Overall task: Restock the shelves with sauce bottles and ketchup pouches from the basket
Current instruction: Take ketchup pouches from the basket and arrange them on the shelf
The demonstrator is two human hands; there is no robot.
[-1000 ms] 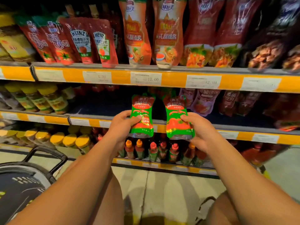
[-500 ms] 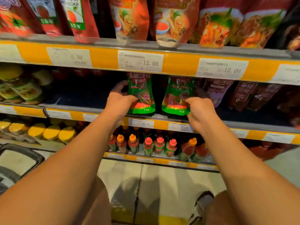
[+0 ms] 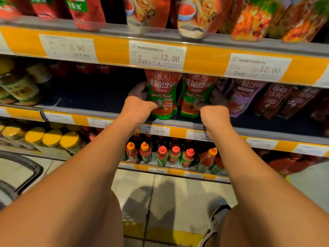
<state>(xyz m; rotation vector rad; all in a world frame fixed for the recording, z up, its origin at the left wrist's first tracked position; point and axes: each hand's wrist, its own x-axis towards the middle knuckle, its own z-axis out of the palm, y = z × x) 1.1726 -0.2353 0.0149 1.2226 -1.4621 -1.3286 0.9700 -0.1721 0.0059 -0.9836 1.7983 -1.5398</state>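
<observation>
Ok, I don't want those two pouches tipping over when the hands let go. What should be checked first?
1. Left pouch base on the middle shelf: ok.
2. Right pouch base on the shelf: ok.
3. Both upright, labels facing out: ok.
4. Left hand and right hand gripping: ok.
5. Support behind the pouches: cannot tell.
6. Purple pouch on the right undisturbed: ok.
</observation>
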